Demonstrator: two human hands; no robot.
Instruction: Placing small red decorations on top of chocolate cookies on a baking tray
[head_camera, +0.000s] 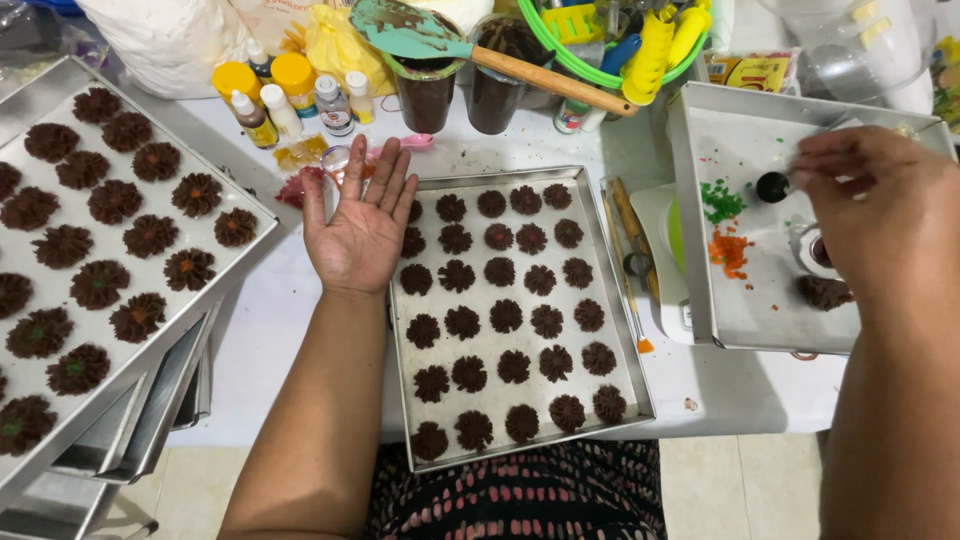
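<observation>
Left hand (362, 228) lies spread, palm up, steadying the steel tray of brown flower cookies (430, 455) at its ten o'clock corner; right hand (880, 215) pinches over green and orange sprinkles (728, 228) at three o'clock.

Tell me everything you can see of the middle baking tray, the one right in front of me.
The middle baking tray is a shallow rectangular pan of dull grey metal with a low raised rim. It lies flat on the white table, slightly skewed, its near edge over the table's front. Rows of dark brown flower-shaped cookies fill it. The left hand, palm up and fingers spread, rests at its far left corner. A brush lies beside its right rim.
</observation>
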